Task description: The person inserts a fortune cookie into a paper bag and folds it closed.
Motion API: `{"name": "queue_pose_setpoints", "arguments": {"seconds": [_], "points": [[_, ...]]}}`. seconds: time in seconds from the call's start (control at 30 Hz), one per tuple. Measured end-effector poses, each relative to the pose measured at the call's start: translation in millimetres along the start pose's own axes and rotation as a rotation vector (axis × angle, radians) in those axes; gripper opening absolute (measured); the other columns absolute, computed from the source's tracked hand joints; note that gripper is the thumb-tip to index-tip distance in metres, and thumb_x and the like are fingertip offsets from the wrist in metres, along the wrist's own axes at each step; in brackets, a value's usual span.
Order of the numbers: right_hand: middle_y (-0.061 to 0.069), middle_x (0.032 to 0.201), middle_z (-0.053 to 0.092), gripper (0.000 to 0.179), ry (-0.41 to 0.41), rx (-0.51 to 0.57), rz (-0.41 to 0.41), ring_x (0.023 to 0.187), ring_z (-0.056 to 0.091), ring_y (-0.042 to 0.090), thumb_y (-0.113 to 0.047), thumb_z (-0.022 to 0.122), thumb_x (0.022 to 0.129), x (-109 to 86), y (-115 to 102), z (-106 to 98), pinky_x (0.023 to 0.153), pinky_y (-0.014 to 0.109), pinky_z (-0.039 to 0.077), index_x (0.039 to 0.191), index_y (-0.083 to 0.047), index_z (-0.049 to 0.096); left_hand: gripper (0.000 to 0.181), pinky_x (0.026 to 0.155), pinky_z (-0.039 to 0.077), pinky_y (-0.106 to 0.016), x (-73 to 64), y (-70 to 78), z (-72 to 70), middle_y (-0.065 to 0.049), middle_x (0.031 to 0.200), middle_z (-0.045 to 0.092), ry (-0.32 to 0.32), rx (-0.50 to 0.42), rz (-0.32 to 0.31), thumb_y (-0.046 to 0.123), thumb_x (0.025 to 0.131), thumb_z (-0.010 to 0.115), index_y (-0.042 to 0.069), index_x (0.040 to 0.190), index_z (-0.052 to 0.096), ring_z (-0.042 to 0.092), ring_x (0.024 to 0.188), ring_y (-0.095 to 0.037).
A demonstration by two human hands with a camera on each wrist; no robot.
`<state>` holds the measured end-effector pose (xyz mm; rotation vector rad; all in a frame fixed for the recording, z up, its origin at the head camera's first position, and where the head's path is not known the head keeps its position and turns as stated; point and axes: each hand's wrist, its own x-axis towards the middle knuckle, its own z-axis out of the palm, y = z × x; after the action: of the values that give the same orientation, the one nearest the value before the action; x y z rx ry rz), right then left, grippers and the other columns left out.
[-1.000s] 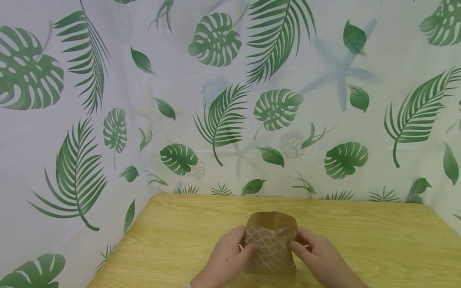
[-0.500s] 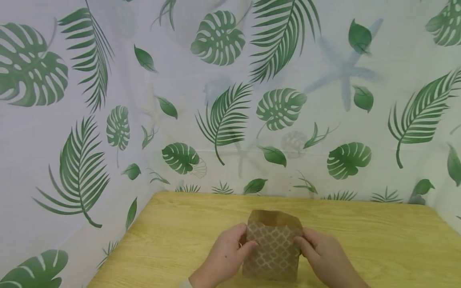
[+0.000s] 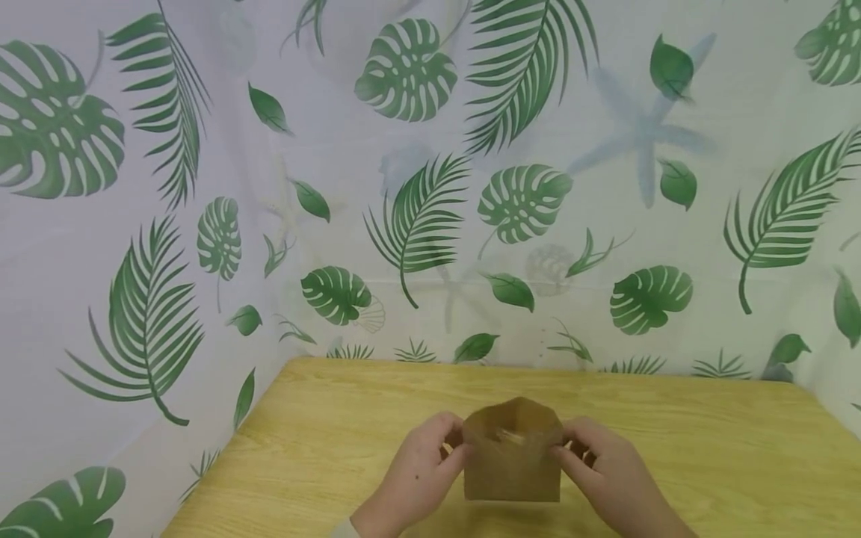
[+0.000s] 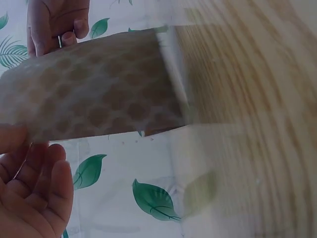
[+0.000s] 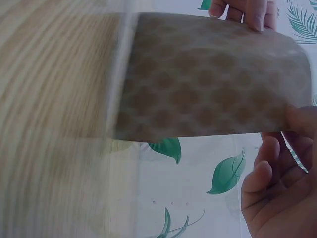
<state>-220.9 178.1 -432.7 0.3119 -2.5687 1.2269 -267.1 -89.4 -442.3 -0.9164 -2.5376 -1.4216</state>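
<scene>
A brown paper bag (image 3: 513, 471) with a pale lattice print hangs between both hands close over the table, its mouth gaping upward. The left hand (image 3: 427, 463) pinches the bag's left side near the mouth, thumb in front. At the opposite side, the right hand (image 3: 605, 467) pinches the right edge in the same way. In the left wrist view the printed paper bag (image 4: 94, 89) spans the gap between the hands. The right wrist view shows the other fingers of the right hand (image 5: 285, 188) loosely bent below the bag. Inside the bag is mostly hidden.
The wood-grain table (image 3: 350, 418) extends to both sides and behind the bag. A white curtain (image 3: 417, 336) printed with green leaves stands along its back and left edges.
The bag has tilted, so its front looks shorter and plainer, and its bottom edge has risen. The left hand's grip has shifted outward to the bag's edge.
</scene>
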Motion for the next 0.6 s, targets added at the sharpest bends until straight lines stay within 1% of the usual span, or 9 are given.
{"name": "queue_pose_setpoints", "arguments": {"seconds": [0.07,0.13,0.23,0.3,0.37,0.43,0.5,0.6], "points": [[-0.008,0.088,0.062,0.012,-0.014,0.007,0.008,0.074,0.057,0.007,-0.025,0.068,0.099,1.0,2,0,0.064,0.026,0.051,0.107,-0.016,0.071,0.001,0.072,0.052,-0.023,0.3,-1.6,-0.1,0.016,0.095,0.061,-0.006,0.029,0.008,0.020,0.102,0.064,0.021,0.102,0.064,0.058,0.089,-0.002],[-0.008,0.091,0.064,0.016,-0.025,0.017,0.025,0.077,0.058,0.007,-0.025,0.068,0.099,1.2,4,1,0.066,0.027,0.052,0.110,-0.014,0.070,0.004,0.072,0.052,-0.023,1.1,-2.4,0.1,0.016,0.094,0.061,-0.013,0.037,0.001,0.018,0.101,0.064,0.022,0.103,0.065,0.058,0.089,-0.001],[-0.005,0.088,0.065,0.015,-0.033,0.049,0.068,0.074,0.059,0.010,-0.026,0.068,0.099,0.6,5,1,0.065,0.028,0.051,0.108,-0.013,0.068,0.004,0.072,0.053,-0.023,1.3,-2.0,-0.2,0.016,0.093,0.062,-0.004,0.026,-0.009,0.018,0.101,0.064,0.022,0.103,0.064,0.059,0.087,-0.001],[-0.004,0.087,0.066,0.016,-0.030,0.073,0.092,0.074,0.060,0.012,-0.027,0.068,0.099,-0.1,4,1,0.066,0.028,0.052,0.106,-0.012,0.068,0.002,0.072,0.053,-0.023,0.9,-0.9,-0.5,0.016,0.093,0.062,0.012,0.017,-0.002,0.019,0.102,0.064,0.021,0.103,0.064,0.059,0.087,-0.002],[-0.004,0.089,0.068,0.017,-0.020,0.096,0.105,0.077,0.063,0.013,-0.028,0.068,0.099,-1.1,2,1,0.068,0.027,0.053,0.105,-0.012,0.068,0.002,0.071,0.053,-0.023,0.2,0.7,-0.9,0.015,0.093,0.062,0.031,0.011,0.018,0.021,0.102,0.063,0.019,0.103,0.064,0.059,0.086,-0.002],[-0.006,0.092,0.070,0.016,-0.006,0.107,0.102,0.082,0.066,0.012,-0.030,0.068,0.099,-2.5,0,1,0.072,0.027,0.055,0.104,-0.014,0.070,0.004,0.071,0.054,-0.023,-1.0,2.8,-0.9,0.015,0.094,0.063,0.043,0.008,0.046,0.022,0.103,0.062,0.019,0.102,0.064,0.059,0.087,-0.002],[-0.009,0.093,0.070,0.014,0.012,0.108,0.081,0.085,0.067,0.010,-0.030,0.068,0.099,-3.8,-3,2,0.074,0.027,0.056,0.103,-0.017,0.072,0.004,0.070,0.054,-0.023,-2.1,4.9,-0.5,0.014,0.095,0.062,0.051,0.011,0.073,0.022,0.103,0.062,0.020,0.102,0.064,0.060,0.087,-0.002],[-0.012,0.092,0.070,0.008,0.039,0.094,0.046,0.084,0.067,0.008,-0.028,0.068,0.099,-5.5,-6,3,0.074,0.027,0.056,0.100,-0.022,0.073,0.004,0.069,0.054,-0.023,-3.6,7.3,-0.3,0.014,0.096,0.062,0.066,0.007,0.099,0.022,0.103,0.062,0.021,0.100,0.065,0.060,0.086,-0.002]]}}
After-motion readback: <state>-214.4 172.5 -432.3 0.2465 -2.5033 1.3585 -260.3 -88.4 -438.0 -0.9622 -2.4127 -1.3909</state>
